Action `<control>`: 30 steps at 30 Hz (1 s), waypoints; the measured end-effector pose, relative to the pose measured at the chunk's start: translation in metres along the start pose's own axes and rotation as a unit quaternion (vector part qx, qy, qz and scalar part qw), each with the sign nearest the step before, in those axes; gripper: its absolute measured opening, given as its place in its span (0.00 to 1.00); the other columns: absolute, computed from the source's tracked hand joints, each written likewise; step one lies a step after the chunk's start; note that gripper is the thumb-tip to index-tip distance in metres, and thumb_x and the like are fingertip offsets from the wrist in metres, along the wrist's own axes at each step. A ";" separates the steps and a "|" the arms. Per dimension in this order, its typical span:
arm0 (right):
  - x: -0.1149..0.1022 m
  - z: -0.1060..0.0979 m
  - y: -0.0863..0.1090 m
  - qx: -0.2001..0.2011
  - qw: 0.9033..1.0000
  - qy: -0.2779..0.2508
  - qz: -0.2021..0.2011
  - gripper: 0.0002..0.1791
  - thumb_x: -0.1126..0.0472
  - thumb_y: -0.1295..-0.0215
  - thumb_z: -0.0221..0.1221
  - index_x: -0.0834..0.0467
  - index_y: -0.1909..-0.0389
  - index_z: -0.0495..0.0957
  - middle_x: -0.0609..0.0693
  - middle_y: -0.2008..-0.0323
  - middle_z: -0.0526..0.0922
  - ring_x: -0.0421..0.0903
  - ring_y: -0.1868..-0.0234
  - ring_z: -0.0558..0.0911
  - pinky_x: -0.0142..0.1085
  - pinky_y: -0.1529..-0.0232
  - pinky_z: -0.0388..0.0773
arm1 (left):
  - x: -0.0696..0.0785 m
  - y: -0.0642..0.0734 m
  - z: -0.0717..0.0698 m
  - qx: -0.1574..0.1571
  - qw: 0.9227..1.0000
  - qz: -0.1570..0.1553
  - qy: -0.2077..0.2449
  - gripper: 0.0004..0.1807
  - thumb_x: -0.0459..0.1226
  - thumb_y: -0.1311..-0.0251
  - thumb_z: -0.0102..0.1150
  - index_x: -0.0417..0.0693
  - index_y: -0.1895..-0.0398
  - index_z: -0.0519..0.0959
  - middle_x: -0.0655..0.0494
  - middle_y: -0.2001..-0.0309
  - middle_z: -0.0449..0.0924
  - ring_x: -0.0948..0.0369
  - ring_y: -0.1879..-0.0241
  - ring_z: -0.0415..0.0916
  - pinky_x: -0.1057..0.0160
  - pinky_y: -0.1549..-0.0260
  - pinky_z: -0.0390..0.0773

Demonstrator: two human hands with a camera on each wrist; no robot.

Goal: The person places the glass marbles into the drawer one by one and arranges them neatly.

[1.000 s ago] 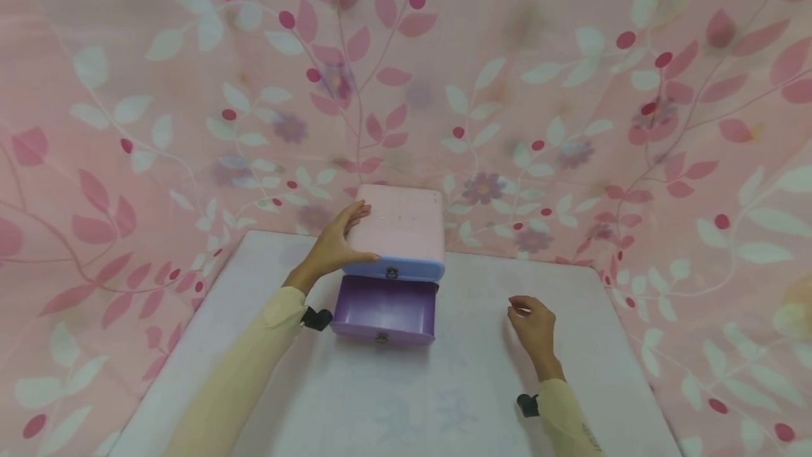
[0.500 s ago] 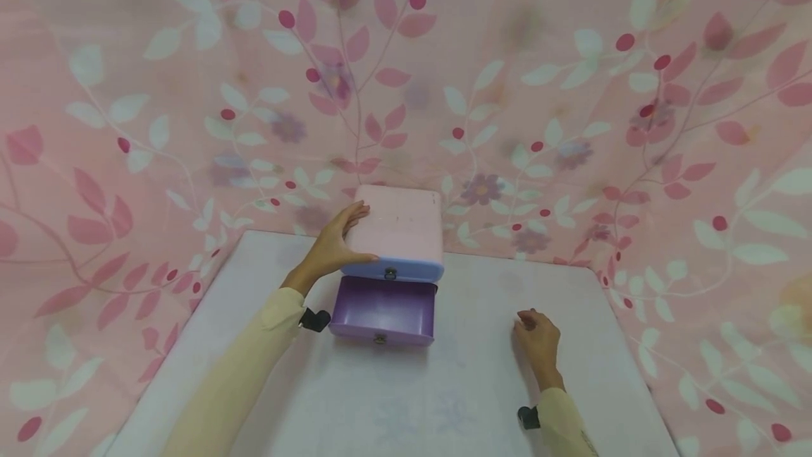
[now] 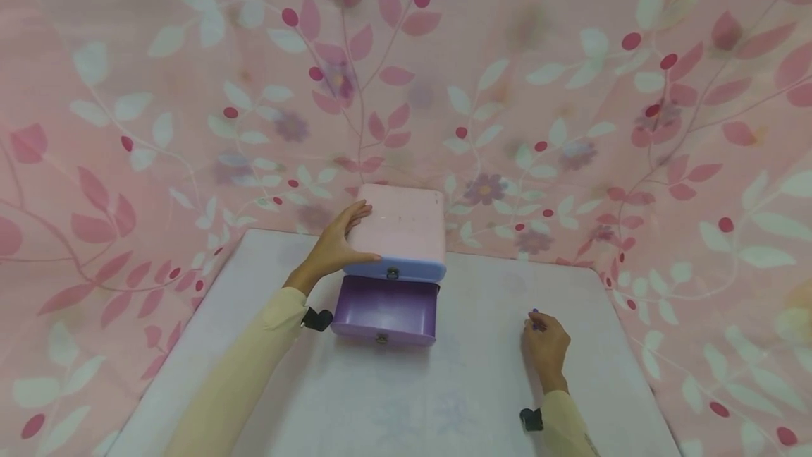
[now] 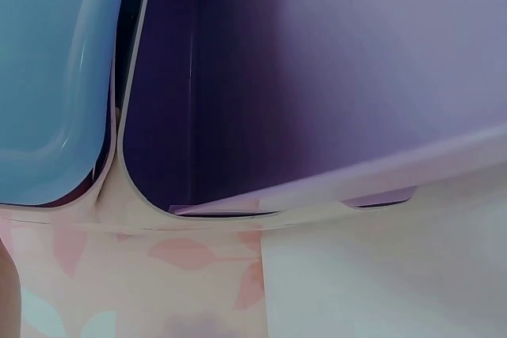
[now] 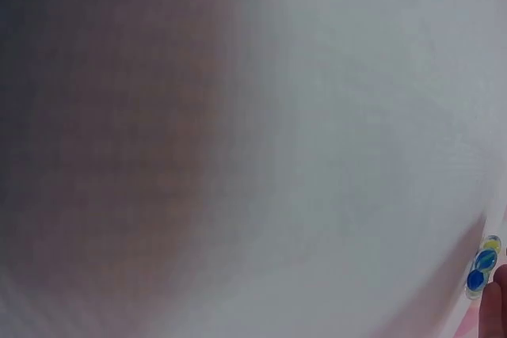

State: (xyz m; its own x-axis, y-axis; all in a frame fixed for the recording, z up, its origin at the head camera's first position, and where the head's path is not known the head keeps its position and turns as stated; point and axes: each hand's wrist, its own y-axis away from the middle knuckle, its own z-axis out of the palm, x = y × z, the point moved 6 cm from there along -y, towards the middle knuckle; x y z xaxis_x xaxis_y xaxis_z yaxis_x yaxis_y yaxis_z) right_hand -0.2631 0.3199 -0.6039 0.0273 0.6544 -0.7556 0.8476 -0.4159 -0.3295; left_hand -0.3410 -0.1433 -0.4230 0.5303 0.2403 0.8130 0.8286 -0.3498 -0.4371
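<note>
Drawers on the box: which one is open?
The lower, purple drawer is pulled out toward the person, its inside showing. The blue drawer above it sits flush under the pink top, which the left hand holds.

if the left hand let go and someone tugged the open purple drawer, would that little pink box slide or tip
It would probably slide: the pink box looks like light plastic on a smooth table. It may also tip forward, since the purple drawer already juts well out. The left hand holding its top suggests it needs steadying.
</note>
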 end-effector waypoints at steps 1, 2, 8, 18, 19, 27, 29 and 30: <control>0.001 0.000 0.000 -0.002 1.000 0.000 0.007 0.13 0.76 0.47 0.63 0.67 0.58 0.83 0.64 0.57 0.84 0.61 0.56 0.84 0.49 0.52 0.81 | 0.000 0.000 0.000 0.000 1.000 0.001 -0.001 0.62 0.38 0.64 0.83 0.36 0.26 0.53 0.39 0.31 0.63 0.48 0.30 0.59 0.50 0.31 0.58; 0.002 0.000 -0.001 -0.006 1.000 0.002 0.016 0.14 0.76 0.47 0.63 0.67 0.58 0.82 0.64 0.56 0.83 0.61 0.55 0.84 0.49 0.51 0.81 | 0.000 -0.001 0.000 0.000 1.000 0.002 -0.001 0.62 0.38 0.64 0.83 0.36 0.26 0.53 0.39 0.31 0.63 0.48 0.30 0.59 0.50 0.31 0.59; 0.007 0.001 -0.001 -0.031 0.998 0.003 0.056 0.16 0.75 0.45 0.61 0.66 0.54 0.81 0.63 0.52 0.81 0.60 0.49 0.81 0.48 0.47 0.79 | 0.001 -0.001 0.000 -0.001 1.000 0.004 -0.004 0.61 0.38 0.64 0.83 0.35 0.26 0.54 0.39 0.31 0.63 0.48 0.31 0.59 0.49 0.31 0.59; 0.006 -0.007 -0.013 -0.048 0.997 0.047 0.047 0.15 0.73 0.43 0.56 0.66 0.54 0.82 0.63 0.55 0.82 0.58 0.56 0.82 0.50 0.54 0.81 | 0.000 0.000 0.000 -0.004 1.000 -0.011 -0.003 0.62 0.37 0.64 0.83 0.36 0.26 0.53 0.39 0.31 0.62 0.48 0.30 0.58 0.51 0.31 0.59; 0.008 -0.008 -0.014 -0.050 0.996 0.052 0.049 0.15 0.73 0.43 0.56 0.66 0.55 0.81 0.63 0.55 0.82 0.58 0.56 0.82 0.49 0.55 0.81 | 0.000 0.000 0.001 -0.005 1.000 -0.013 -0.003 0.62 0.37 0.64 0.83 0.36 0.26 0.53 0.39 0.31 0.62 0.48 0.30 0.58 0.51 0.31 0.59; 0.018 -0.008 -0.017 -0.080 0.991 0.066 0.079 0.16 0.70 0.44 0.59 0.66 0.53 0.81 0.65 0.56 0.83 0.60 0.55 0.80 0.53 0.52 0.78 | 0.000 0.000 0.000 -0.004 1.000 -0.014 -0.006 0.62 0.36 0.64 0.83 0.36 0.26 0.53 0.39 0.31 0.62 0.47 0.30 0.58 0.51 0.31 0.59; 0.019 -0.007 -0.018 -0.086 0.990 0.067 0.084 0.17 0.70 0.45 0.59 0.66 0.53 0.80 0.65 0.56 0.83 0.60 0.54 0.80 0.53 0.51 0.77 | 0.001 0.000 0.000 -0.004 1.000 -0.013 -0.005 0.62 0.37 0.63 0.83 0.36 0.25 0.53 0.40 0.30 0.62 0.47 0.30 0.58 0.51 0.31 0.58; 0.020 -0.007 -0.018 -0.089 0.990 0.066 0.086 0.17 0.70 0.45 0.59 0.66 0.52 0.80 0.65 0.56 0.83 0.60 0.54 0.80 0.53 0.51 0.77 | 0.001 0.000 0.000 -0.004 1.000 -0.014 -0.005 0.62 0.37 0.63 0.83 0.37 0.25 0.53 0.40 0.30 0.62 0.47 0.30 0.58 0.51 0.30 0.58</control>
State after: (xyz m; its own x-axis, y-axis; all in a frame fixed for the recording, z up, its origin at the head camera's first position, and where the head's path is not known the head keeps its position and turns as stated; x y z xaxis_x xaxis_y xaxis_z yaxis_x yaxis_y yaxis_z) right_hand -0.2744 0.3447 -0.6093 0.2390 0.6650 -0.7076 0.9040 -0.4184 -0.0879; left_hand -0.3407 -0.1426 -0.4219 0.5092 0.2592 0.8207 0.8415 -0.3501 -0.4115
